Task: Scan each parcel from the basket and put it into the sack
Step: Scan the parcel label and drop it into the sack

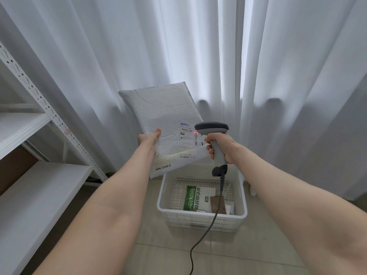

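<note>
My left hand (pixel 148 139) holds up a white bubble mailer parcel (pixel 160 110) by its lower left edge, thumb on its face. A shipping label (pixel 187 135) sits on its lower right part, with a red scan light at the label's right edge. My right hand (pixel 219 146) grips the handle of a grey corded barcode scanner (pixel 213 130), whose head points at the label. Below stands a white slotted basket (pixel 164 195) on the floor, holding a green-and-white packet (pixel 198 198) and a small brown parcel (pixel 217 204). No sack is in view.
A white metal shelving unit (pixel 29 155) fills the left side. White curtains (pixel 278 76) hang behind everything. The scanner's cable (pixel 206 235) runs down over the basket to the tiled floor (pixel 178 255).
</note>
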Tool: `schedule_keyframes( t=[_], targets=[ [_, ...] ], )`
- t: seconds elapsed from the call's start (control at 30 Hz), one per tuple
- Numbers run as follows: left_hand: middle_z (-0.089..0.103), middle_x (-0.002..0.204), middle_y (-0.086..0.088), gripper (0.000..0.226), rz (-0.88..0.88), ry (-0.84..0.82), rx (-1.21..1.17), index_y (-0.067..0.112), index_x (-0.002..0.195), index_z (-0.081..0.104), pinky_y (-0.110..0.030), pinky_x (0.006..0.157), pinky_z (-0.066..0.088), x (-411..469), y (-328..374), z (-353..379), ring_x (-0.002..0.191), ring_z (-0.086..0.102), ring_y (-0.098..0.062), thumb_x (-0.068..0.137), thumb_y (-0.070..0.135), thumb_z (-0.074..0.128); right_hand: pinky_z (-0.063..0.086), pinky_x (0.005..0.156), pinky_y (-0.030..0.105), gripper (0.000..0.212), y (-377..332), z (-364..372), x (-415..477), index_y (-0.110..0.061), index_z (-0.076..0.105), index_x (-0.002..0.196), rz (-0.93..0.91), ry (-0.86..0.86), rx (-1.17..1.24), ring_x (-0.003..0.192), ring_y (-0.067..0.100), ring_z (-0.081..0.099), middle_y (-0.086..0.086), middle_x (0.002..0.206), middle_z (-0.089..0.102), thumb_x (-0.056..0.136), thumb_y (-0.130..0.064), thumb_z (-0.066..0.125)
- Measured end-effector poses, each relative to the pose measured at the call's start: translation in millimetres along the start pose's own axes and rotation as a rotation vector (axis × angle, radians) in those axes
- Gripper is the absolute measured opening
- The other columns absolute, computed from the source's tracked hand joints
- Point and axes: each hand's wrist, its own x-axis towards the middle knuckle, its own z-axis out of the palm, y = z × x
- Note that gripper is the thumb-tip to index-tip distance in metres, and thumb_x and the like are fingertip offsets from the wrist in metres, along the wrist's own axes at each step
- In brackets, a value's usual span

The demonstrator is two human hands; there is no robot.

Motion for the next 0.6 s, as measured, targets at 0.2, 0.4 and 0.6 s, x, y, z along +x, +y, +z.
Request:
schedule_keyframes(
  t=[0.2,0.4,0.6],
  targets=[
    [0.05,0.137,-0.014,0.065,-0.001,0.01,-0.002,-0.004,0.133,0.041,-0.031,0.101,0.037,2,-1,-5,0.125,0.049,-0.027,0.083,0.021,0.074,0.04,0.044,0.023,0.013,-5,5,-3,-0.01,0.05,0.076,-0.004,0.011,-0.017,0.044,0.014,0.043,0.005,0.058,0.05,0.088,-0.007,0.053],
    [0.05,0.137,-0.015,0.067,-0.011,0.014,-0.022,-0.004,0.134,0.041,-0.032,0.103,0.037,7,-2,-10,0.124,0.049,-0.028,0.083,0.022,0.075,0.038,0.043,0.022,0.015,-9,10,-4,-0.01,0.048,0.074,-0.013,0.02,-0.019,0.043,0.014,0.042,0.005,0.055,0.049,0.088,-0.006,0.052],
    [0.046,0.141,-0.016,0.071,-0.014,0.012,-0.041,-0.004,0.137,0.037,-0.031,0.106,0.034,11,-4,-15,0.129,0.045,-0.028,0.083,0.021,0.075,0.039,0.043,0.021,0.017,-10,18,-4,-0.012,0.048,0.072,0.008,0.019,-0.03,0.043,0.013,0.042,0.004,0.053,0.049,0.088,-0.008,0.052]
  ],
)
